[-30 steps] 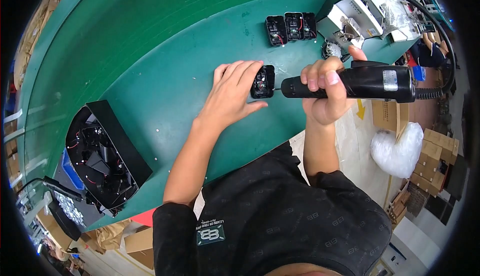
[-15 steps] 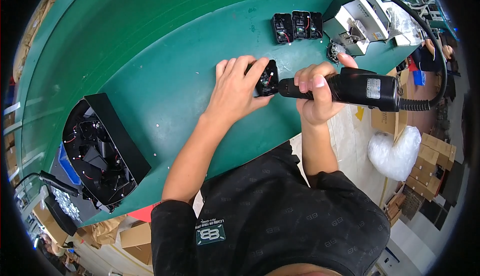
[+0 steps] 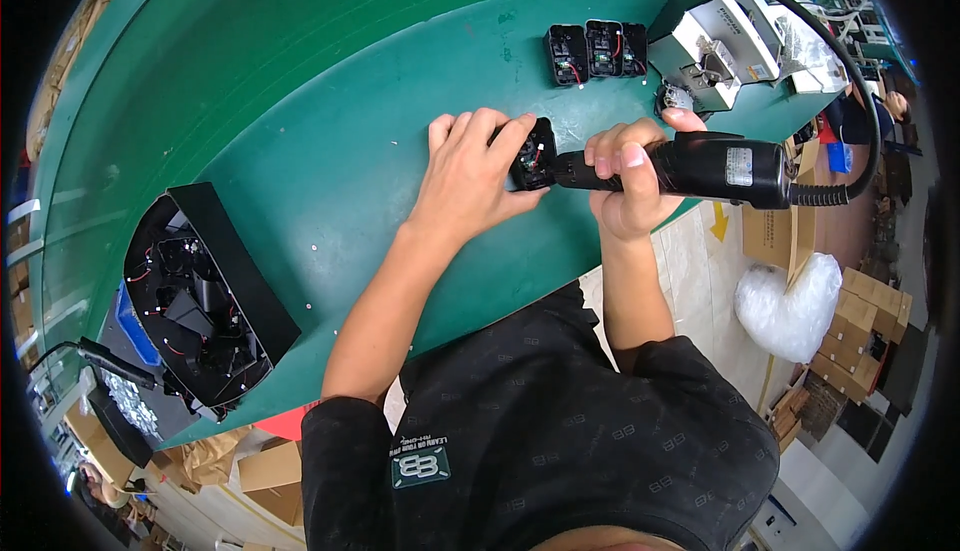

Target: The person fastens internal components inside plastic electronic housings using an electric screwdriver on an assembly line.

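Note:
My left hand (image 3: 470, 171) grips a small black plastic housing (image 3: 540, 158) on the green table, fingers at its far left side and thumb at its near edge. Inside the housing a small white connector and thin wires show. My right hand (image 3: 632, 173) is wrapped round a black corded electric screwdriver (image 3: 715, 169), held nearly level. Its narrow front end points left and reaches the right side of the housing; the tip itself is too dark to make out. From its rear, a thick black cable curves up to the top edge.
Three similar black housings (image 3: 604, 49) stand in a row at the far side. To their right are white boxes (image 3: 715, 36) and a small pile of metal parts (image 3: 680, 99). A black bin (image 3: 235, 281) of black parts sits at the left on the green table (image 3: 330, 171).
The screwdriver's rear end has shifted slightly left and up, and its front now lies closer over the housing. My left hand and the housing have barely moved.

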{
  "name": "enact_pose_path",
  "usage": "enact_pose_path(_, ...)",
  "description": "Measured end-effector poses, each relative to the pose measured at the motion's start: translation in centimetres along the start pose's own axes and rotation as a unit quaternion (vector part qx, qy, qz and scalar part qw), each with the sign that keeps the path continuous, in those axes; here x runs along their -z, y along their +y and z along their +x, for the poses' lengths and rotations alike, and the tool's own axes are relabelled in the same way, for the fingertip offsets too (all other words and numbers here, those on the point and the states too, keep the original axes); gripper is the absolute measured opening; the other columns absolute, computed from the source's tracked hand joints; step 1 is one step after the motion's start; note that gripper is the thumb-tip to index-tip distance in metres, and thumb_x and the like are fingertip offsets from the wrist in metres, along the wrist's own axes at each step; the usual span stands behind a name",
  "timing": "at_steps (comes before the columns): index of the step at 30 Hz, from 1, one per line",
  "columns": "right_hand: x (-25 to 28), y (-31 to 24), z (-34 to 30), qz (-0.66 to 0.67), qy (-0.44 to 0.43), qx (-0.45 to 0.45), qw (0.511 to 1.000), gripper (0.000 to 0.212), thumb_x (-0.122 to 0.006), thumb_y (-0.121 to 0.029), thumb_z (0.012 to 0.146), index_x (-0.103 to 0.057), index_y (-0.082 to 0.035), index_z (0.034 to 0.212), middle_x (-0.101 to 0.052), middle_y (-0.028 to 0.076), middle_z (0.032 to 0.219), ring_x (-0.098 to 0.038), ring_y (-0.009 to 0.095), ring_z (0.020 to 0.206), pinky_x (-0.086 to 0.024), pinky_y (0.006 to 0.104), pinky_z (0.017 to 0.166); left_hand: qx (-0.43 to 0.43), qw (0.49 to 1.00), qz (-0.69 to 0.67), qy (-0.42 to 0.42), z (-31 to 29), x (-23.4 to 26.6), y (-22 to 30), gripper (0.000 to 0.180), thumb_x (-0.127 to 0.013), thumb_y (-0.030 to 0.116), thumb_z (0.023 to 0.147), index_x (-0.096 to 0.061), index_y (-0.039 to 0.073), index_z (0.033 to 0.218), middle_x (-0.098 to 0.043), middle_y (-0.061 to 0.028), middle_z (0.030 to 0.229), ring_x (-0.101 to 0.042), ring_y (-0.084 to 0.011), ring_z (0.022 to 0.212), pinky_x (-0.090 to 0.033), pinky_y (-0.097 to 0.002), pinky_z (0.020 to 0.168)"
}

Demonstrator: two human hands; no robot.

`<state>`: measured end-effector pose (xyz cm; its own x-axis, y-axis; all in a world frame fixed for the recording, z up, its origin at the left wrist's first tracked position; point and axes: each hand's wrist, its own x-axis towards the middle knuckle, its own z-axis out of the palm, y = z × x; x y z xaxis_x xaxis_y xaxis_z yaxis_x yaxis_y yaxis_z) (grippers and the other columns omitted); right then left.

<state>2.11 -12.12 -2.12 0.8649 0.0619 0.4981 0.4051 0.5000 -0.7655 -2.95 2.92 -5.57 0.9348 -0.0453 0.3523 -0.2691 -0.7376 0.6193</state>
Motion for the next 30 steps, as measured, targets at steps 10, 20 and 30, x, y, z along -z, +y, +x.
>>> enact_pose_path(10,-0.4,-0.3,0.4,-0.047,-0.067,-0.062,0.995,0.033,-0.059,0.001,0.082,-0.036,-0.010,0.103,-0.047,0.005,0.066,-0.045,0.014,0.051,-0.045,0.0329,0.053,-0.014,1.000,0.010,0.016,0.3,-0.3,-0.1,0.070,-0.085,0.030,0.050,-0.060,0.010,0.112,-0.055,-0.0048,0.091,-0.055,-0.0223,0.086,-0.033,-0.0374,0.077)
enact_pose_path(20,0.1,1.0,0.1,-0.027,-0.060,-0.009,0.998,0.053,-0.058,-0.006,0.083,-0.033,-0.007,0.129,-0.046,0.004,0.066,-0.047,0.015,0.055,-0.045,0.0340,0.054,-0.026,0.998,0.036,0.034,-0.1,0.0,-1.2,0.067,-0.082,0.037,0.054,-0.056,0.009,0.109,-0.056,-0.0070,0.091,-0.055,-0.0255,0.089,-0.037,-0.0399,0.080)
enact_pose_path(30,8.3,-3.9,2.7,0.005,-0.063,0.021,0.998,0.064,-0.064,-0.037,0.087,-0.034,-0.010,0.137,-0.050,0.005,0.081,-0.047,0.017,0.071,-0.038,0.0334,0.070,0.133,0.970,0.153,0.136,-6.7,11.2,3.5,0.072,-0.077,0.027,0.059,-0.051,0.005,0.123,-0.054,-0.0151,0.118,-0.052,-0.0328,0.110,-0.039,-0.0429,0.095)
